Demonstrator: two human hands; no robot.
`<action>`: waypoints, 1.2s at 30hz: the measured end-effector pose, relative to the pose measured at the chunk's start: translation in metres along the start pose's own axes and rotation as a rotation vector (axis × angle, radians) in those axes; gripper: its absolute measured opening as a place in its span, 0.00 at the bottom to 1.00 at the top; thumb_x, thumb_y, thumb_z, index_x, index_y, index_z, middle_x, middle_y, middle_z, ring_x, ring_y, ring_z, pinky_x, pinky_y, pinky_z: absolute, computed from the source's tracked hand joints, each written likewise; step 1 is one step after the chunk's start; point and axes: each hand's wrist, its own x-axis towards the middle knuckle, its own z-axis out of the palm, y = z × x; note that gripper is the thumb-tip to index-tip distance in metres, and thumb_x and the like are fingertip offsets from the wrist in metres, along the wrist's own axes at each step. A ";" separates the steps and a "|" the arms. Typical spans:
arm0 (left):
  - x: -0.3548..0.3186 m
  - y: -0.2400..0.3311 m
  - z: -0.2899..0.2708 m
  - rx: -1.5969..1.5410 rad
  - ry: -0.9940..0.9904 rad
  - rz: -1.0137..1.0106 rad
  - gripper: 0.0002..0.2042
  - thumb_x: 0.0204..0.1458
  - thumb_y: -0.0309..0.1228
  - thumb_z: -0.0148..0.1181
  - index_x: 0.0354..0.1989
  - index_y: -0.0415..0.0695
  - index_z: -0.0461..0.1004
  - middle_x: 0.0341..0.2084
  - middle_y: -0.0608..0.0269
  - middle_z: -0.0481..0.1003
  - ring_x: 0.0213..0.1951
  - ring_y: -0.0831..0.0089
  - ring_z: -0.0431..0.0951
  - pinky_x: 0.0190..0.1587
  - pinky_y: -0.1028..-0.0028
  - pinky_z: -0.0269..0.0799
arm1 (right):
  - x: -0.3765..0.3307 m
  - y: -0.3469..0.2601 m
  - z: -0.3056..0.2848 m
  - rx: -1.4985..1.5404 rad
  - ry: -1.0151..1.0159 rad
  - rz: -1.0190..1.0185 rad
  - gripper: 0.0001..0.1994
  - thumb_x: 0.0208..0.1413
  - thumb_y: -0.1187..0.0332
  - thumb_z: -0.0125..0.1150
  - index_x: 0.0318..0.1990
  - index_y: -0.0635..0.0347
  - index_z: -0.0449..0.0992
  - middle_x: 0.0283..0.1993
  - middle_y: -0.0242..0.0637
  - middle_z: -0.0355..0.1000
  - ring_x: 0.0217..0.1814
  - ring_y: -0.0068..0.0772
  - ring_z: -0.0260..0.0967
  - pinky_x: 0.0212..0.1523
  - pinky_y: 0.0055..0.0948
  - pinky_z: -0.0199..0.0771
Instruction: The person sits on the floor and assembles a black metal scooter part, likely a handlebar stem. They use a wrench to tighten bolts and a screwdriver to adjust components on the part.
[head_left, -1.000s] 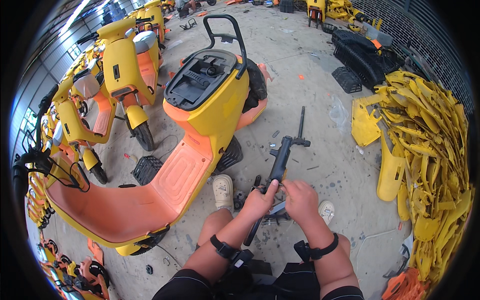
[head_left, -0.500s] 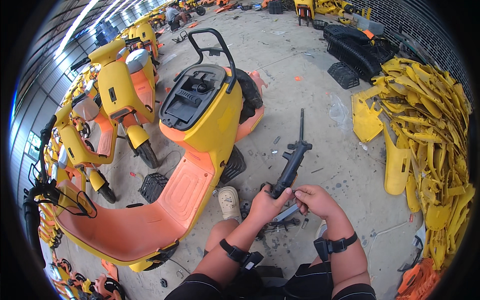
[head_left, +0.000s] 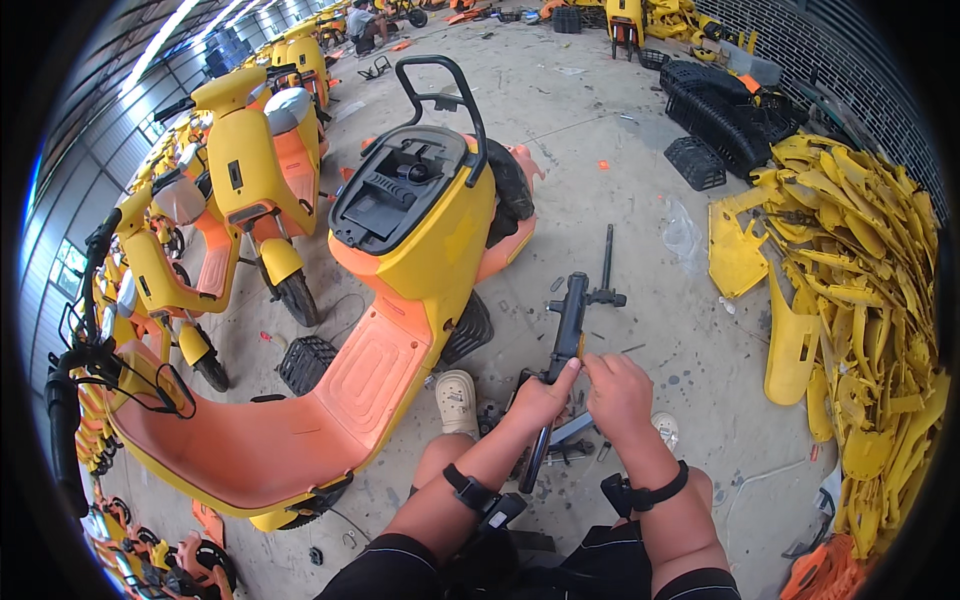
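Observation:
My left hand (head_left: 541, 400) is closed round a long black tubular part (head_left: 569, 318), thumb laid along it. One end points away from me. Beside that end a thin dark rod (head_left: 608, 255) stands up from a cross-piece, and the other end sticks out below my hand toward my lap. My right hand (head_left: 618, 393) is closed at the part's right side, by a narrow orange-yellow strip. Its fingertips are hidden, so what they pinch cannot be made out. To the left stands a yellow and orange scooter body (head_left: 440, 270) with its seat bay uncovered.
Loose dark metal parts (head_left: 570, 450) lie on the floor between my feet. Several yellow scooters (head_left: 245, 170) stand at the left. A heap of yellow panels (head_left: 850, 260) rises at the right, with black baskets (head_left: 697, 163) behind it. Far off, a person (head_left: 362, 25) sits low.
The black part has turned, and its lower end now shows below my left hand. My right hand has come in against its side. The view has shifted slightly.

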 end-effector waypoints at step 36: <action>-0.031 -0.037 0.003 -0.111 -0.015 -0.024 0.33 0.56 0.65 0.59 0.23 0.40 0.74 0.17 0.61 0.73 0.19 0.73 0.75 0.23 0.72 0.71 | -0.044 -0.016 -0.004 -0.021 -0.109 0.125 0.08 0.58 0.69 0.64 0.43 0.59 0.80 0.36 0.45 0.78 0.37 0.53 0.76 0.36 0.44 0.75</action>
